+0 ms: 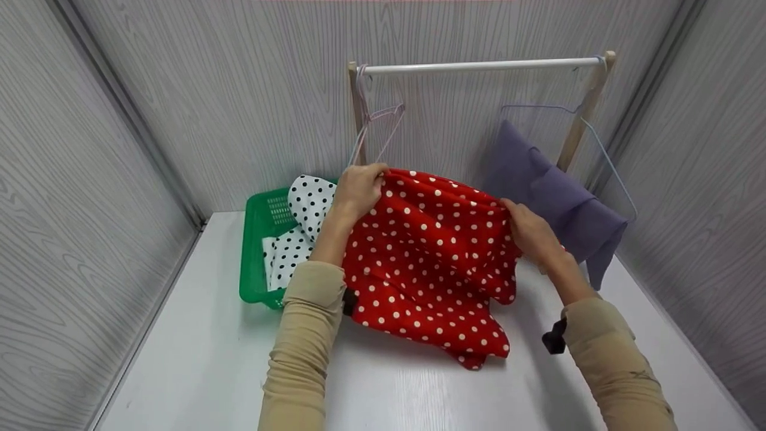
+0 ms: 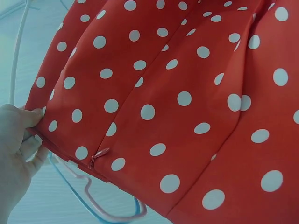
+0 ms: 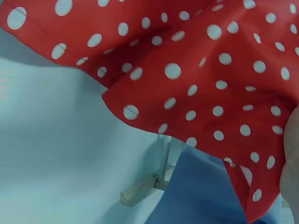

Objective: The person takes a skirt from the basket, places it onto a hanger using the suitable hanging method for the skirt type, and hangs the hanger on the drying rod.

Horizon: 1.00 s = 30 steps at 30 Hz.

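Observation:
A red skirt with white polka dots (image 1: 431,257) hangs spread between both hands, its lower hem close over the white table. My left hand (image 1: 359,188) pinches the upper left end of its top edge. In the left wrist view, the thumb and fingers of the left hand (image 2: 16,154) grip that edge, with a small zipper pull (image 2: 99,154) beside them. The right hand (image 1: 529,230) pinches the upper right end of the skirt. Only a sliver of the right hand (image 3: 290,158) shows at the right wrist view's edge, its fingertips out of frame.
Behind the skirt stands a rack with a white rod (image 1: 479,66). Bare pink and blue hangers (image 1: 389,114) hang at its left end, a purple garment (image 1: 556,191) on a hanger at its right. A green basket (image 1: 254,239) holds white cloth with black dots (image 1: 293,254).

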Each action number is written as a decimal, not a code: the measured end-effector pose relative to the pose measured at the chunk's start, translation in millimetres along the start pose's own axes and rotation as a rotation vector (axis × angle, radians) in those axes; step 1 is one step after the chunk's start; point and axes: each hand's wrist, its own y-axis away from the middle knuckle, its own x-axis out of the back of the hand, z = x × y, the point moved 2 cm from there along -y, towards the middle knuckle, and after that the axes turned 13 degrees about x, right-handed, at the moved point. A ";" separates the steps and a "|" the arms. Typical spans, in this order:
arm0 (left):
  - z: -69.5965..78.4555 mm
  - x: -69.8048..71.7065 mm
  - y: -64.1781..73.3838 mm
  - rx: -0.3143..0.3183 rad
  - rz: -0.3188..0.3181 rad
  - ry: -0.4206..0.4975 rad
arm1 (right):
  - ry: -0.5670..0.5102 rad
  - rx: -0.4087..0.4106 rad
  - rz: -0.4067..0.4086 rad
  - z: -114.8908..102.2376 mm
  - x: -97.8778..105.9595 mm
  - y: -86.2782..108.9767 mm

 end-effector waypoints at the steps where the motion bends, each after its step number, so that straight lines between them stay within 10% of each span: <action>1: -1.3 0.3 -0.1 0.000 0.006 -0.008 | -0.033 -0.009 -0.028 0.0 2.0 0.6; 7: -4.0 -0.6 1.6 -0.017 0.011 -0.031 | -0.189 -0.040 -0.172 0.9 -8.4 6.9; 12: -3.8 -0.9 3.9 -0.001 0.005 -0.034 | -0.027 -0.044 -0.166 4.3 -23.5 13.6; 18: -7.3 3.3 3.4 0.027 -0.016 -0.032 | 0.150 -0.106 0.028 10.0 16.3 3.3; 30: -1.3 14.9 10.0 0.198 -0.160 -0.012 | 0.608 0.073 0.501 -16.2 124.9 -52.7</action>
